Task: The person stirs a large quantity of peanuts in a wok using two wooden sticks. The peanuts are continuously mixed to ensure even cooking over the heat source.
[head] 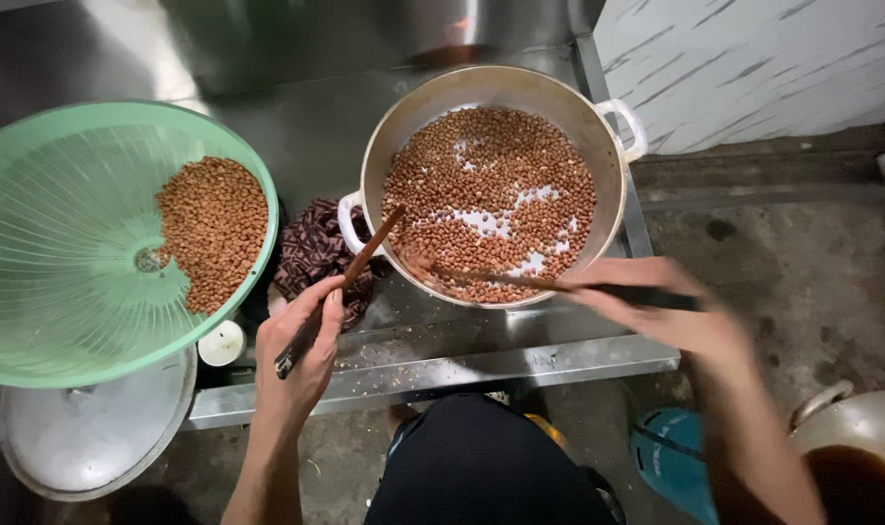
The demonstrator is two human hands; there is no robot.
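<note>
My left hand [301,355] grips one chopstick [340,292], tip at the pan [608,185] rim | my right hand [656,306], blurred, clasps the other chopstick [501,280], laid low to stir the peanuts [491,194] | green colander [63,243] holds more, just left.

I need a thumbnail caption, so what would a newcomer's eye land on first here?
The pale pot of brown peanuts at centre, stirred with a chopstick in the blurred right hand. The left hand holds another chopstick. On the left, a green strainer basket holds more peanuts.
</note>
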